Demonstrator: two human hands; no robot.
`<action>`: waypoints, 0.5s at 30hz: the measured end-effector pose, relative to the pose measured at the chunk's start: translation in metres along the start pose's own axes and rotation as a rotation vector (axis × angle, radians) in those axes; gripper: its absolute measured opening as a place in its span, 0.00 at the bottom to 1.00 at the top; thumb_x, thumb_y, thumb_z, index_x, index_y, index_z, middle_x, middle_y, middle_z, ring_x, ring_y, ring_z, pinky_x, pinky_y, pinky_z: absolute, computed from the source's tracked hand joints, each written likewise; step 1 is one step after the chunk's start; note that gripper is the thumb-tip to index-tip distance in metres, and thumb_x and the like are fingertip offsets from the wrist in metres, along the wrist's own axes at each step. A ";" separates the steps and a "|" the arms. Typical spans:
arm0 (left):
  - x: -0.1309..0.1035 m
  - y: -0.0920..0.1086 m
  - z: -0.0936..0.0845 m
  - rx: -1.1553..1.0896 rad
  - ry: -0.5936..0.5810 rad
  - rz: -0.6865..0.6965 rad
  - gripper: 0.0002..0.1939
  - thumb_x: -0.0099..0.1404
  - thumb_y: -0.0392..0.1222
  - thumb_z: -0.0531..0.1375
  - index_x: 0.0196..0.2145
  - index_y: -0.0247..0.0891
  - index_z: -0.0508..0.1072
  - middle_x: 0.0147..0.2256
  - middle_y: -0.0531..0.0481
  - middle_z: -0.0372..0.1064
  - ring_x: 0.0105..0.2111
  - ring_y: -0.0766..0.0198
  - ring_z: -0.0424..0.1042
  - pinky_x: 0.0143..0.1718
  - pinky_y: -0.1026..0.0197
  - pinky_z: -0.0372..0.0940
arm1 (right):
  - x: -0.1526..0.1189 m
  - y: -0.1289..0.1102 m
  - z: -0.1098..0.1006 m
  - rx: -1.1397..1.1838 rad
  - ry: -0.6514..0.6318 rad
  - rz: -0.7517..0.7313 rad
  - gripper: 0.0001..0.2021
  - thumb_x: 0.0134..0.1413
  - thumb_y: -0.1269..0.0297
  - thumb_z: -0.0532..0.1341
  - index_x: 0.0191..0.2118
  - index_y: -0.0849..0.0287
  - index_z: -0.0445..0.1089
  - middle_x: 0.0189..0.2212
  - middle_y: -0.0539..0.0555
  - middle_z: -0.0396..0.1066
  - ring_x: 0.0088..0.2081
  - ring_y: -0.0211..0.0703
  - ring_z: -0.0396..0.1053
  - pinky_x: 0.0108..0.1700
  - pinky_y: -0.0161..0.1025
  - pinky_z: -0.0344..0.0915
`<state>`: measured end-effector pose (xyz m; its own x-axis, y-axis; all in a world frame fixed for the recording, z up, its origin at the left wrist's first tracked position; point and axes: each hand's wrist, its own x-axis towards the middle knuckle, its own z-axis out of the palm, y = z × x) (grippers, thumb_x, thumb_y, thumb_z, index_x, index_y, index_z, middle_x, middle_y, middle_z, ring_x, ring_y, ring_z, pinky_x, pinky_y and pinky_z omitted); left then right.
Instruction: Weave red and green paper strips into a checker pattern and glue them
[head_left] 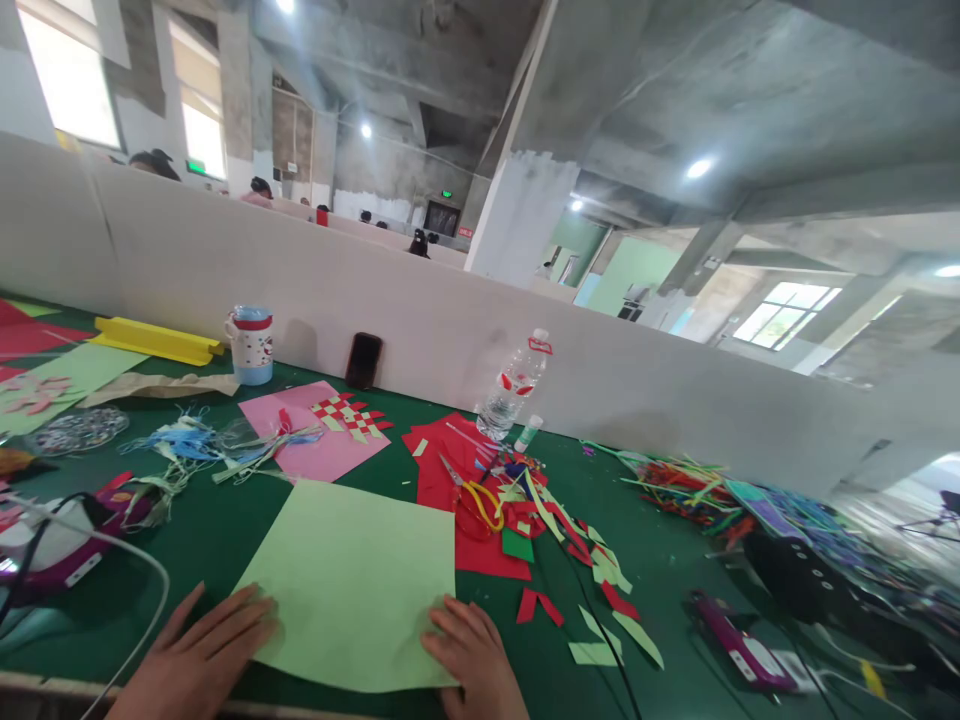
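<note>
A light green sheet of paper [356, 580] lies on the green table in front of me. My left hand [206, 650] rests flat with fingers spread, its fingertips on the sheet's left edge. On the lower right edge of the sheet lies my right hand [476, 650], fingers extended and slightly apart. Neither hand grips anything. Just beyond the sheet's right side are red paper [491, 560] and yellow-handled scissors [482, 505]. A pink sheet [330, 465] behind it bears a red and green woven paper piece [352, 415].
A cup [253, 345], a phone [364, 360] and a water bottle [514, 390] stand along the partition [420, 310]. Paper scraps [611, 565] and a black cable lie to the right. Purple devices [739, 640] with cables sit at both sides.
</note>
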<state>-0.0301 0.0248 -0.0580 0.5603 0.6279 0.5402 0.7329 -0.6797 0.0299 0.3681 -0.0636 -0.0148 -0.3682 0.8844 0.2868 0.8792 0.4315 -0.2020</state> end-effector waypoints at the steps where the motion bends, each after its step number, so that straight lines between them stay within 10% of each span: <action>1: -0.003 -0.004 0.002 -0.013 -0.018 0.024 0.24 0.64 0.37 0.61 0.54 0.63 0.76 0.55 0.64 0.78 0.55 0.62 0.77 0.73 0.55 0.40 | -0.002 -0.001 -0.002 0.023 -0.014 0.016 0.26 0.47 0.71 0.62 0.53 0.45 0.77 0.56 0.49 0.78 0.61 0.50 0.71 0.63 0.45 0.64; 4: -0.010 -0.010 0.003 -0.063 -0.062 0.003 0.18 0.69 0.51 0.60 0.56 0.61 0.76 0.57 0.59 0.77 0.56 0.61 0.77 0.70 0.56 0.53 | -0.004 -0.008 -0.010 0.071 -0.024 0.062 0.25 0.51 0.73 0.61 0.54 0.47 0.76 0.57 0.53 0.77 0.63 0.50 0.69 0.65 0.50 0.63; 9: -0.018 -0.011 0.008 -0.117 -0.026 -0.071 0.20 0.76 0.57 0.49 0.53 0.53 0.78 0.57 0.56 0.77 0.57 0.62 0.75 0.74 0.53 0.40 | 0.001 -0.018 -0.019 0.134 -0.044 0.129 0.15 0.58 0.61 0.69 0.51 0.48 0.78 0.55 0.55 0.78 0.62 0.53 0.70 0.65 0.53 0.64; 15: -0.027 -0.027 0.015 -0.065 -0.057 0.057 0.19 0.71 0.56 0.59 0.57 0.57 0.74 0.59 0.60 0.75 0.58 0.63 0.75 0.73 0.57 0.43 | 0.005 -0.022 -0.021 0.137 -0.030 0.171 0.14 0.55 0.65 0.67 0.48 0.48 0.80 0.53 0.55 0.80 0.60 0.53 0.72 0.63 0.51 0.65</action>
<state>-0.0597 0.0318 -0.0862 0.6229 0.6064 0.4943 0.6733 -0.7372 0.0559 0.3532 -0.0721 0.0104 -0.2280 0.9507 0.2100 0.8810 0.2933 -0.3712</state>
